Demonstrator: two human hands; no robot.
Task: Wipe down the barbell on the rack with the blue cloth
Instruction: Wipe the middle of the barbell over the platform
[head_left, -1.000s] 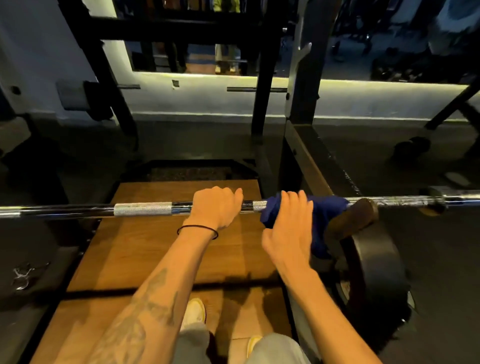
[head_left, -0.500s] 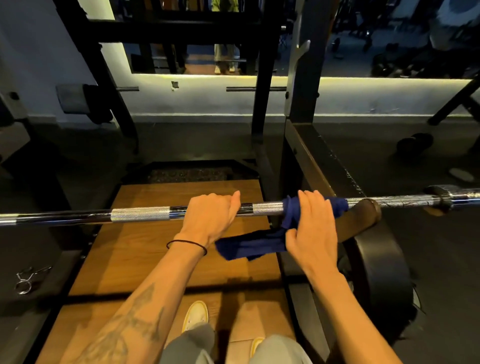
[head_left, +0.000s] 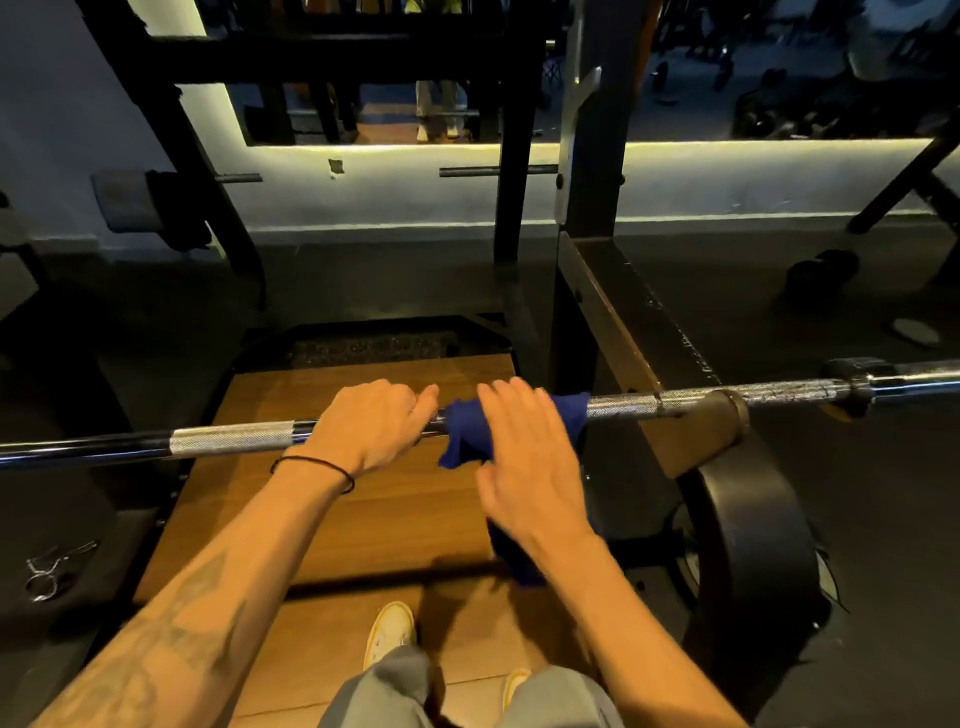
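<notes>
Over the wooden platform (head_left: 363, 519), our left hand (head_left: 371, 426) grasps the chrome steel barbell (head_left: 228, 441) while our right hand (head_left: 524, 467) presses the dark blue cloth (head_left: 467, 426) with relaxed fingers.

the bar (head_left: 727, 397) is polished metal, glossy on its smooth stretches and rough where the knurling (head_left: 231, 440) dulls it at left of centre. the cloth (head_left: 470, 431) over it is soft, matt blue fabric. the platform (head_left: 374, 499) at centre is smooth, faintly shiny wood. the plate (head_left: 753, 540) at lower right looks matt black. the rack (head_left: 623, 291) is dark painted metal, scuffed along its edge.
</notes>
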